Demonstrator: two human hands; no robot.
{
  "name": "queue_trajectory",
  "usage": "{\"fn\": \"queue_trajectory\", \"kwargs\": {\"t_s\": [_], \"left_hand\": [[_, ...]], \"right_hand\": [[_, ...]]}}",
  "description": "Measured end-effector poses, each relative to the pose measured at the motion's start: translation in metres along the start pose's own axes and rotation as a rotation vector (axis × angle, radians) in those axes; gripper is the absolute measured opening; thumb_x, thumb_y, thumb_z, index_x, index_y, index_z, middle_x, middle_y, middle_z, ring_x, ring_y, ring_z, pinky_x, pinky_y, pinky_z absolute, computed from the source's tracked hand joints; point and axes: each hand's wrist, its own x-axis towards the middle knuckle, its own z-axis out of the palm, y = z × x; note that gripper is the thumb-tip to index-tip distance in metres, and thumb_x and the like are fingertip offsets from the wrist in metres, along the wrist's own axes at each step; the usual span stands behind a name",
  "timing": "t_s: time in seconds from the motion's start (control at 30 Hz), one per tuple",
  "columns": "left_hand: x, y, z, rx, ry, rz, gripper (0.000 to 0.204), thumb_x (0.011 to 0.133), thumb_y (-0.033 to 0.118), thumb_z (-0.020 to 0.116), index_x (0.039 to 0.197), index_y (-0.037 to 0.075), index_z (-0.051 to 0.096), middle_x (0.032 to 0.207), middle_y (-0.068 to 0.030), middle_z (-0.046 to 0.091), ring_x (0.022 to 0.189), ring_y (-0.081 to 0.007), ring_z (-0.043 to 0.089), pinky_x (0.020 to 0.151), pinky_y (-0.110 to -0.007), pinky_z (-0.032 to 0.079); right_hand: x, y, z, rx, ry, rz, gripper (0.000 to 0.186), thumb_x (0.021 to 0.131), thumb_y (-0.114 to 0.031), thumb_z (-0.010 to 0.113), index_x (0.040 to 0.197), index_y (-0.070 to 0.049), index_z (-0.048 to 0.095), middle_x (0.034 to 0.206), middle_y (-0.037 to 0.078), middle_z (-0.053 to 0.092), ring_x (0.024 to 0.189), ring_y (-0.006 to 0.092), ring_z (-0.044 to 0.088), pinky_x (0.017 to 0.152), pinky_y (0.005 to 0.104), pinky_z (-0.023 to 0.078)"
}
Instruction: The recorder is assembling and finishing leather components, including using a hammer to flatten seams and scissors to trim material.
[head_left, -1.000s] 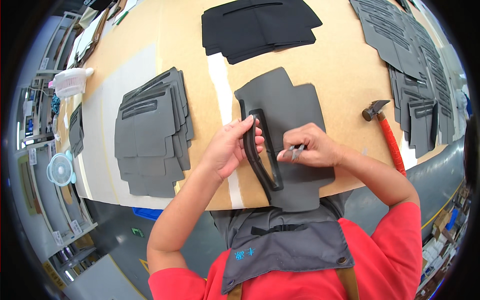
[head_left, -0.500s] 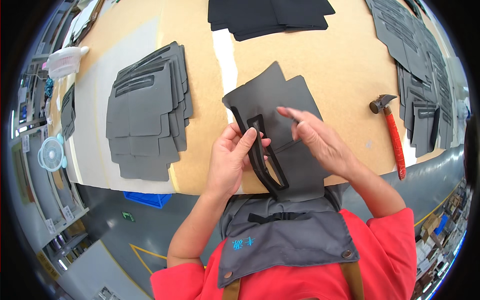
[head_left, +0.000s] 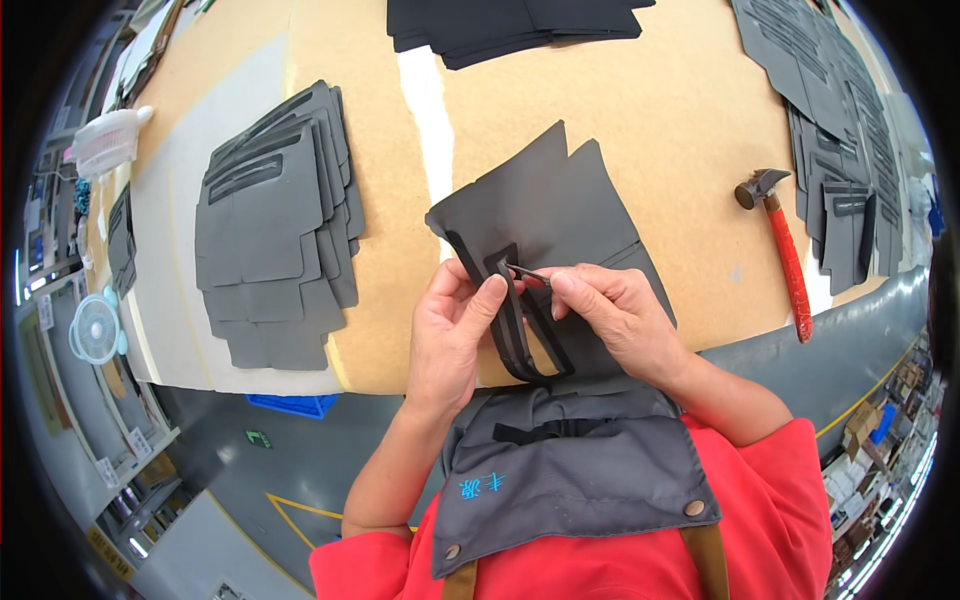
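A dark grey sheet panel (head_left: pixel 560 200) with a long black-edged slot lies tilted at the table's front edge in front of me. My left hand (head_left: pixel 445 335) pinches its folded border beside the slot, thumb on top, other fingers partly hidden beneath. Between the fingertips of my right hand (head_left: pixel 620 315) is a thin, dark, pointed tool (head_left: pixel 528 273). Its tip meets the upper end of the slot, close to my left thumb. The tool's exact kind is too small to make out.
Stacked grey panels (head_left: pixel 260 230) lie to the left, more slotted panels (head_left: pixel 835 120) to the right. Black sheets (head_left: pixel 510 30) sit at the far side. A red-handled hammer (head_left: pixel 785 255) rests on the right. A small fan (head_left: pixel 97 328) and white basket (head_left: pixel 107 143) stand at the left edge.
My right hand has come down and left to the slot, bringing the thin tool's tip against its upper end. My left hand keeps its pinch on the panel.
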Motion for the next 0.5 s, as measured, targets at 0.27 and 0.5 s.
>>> {"fn": "queue_trajectory", "kwargs": {"t_s": [0.27, 0.5], "left_hand": [[-0.0021, -0.0064, -0.0029, 0.004, -0.02, 0.045, 0.02, 0.103, 0.017, 0.069, 0.118, 0.006, 0.063, 0.113, -0.0056, 0.071, 0.107, -0.0136, 0.066, 0.096, -0.031, 0.052], [-0.0034, -0.0078, -0.0016, -0.038, -0.036, 0.051, 0.018, 0.103, 0.015, 0.069, 0.117, 0.005, 0.062, 0.114, -0.0069, 0.071, 0.109, -0.0133, 0.065, 0.101, -0.031, 0.048]], "right_hand": [[-0.0009, -0.0016, 0.004, 0.015, -0.016, 0.026, 0.036, 0.111, -0.026, 0.054, 0.128, -0.001, 0.073, 0.086, -0.002, 0.062, 0.087, 0.0057, 0.055, 0.085, 0.0228, 0.045], [-0.002, -0.0012, 0.0063, 0.006, 0.005, 0.012, 0.035, 0.11, -0.025, 0.056, 0.127, 0.0, 0.073, 0.086, -0.002, 0.062, 0.088, 0.0059, 0.054, 0.084, 0.0227, 0.046]]}}
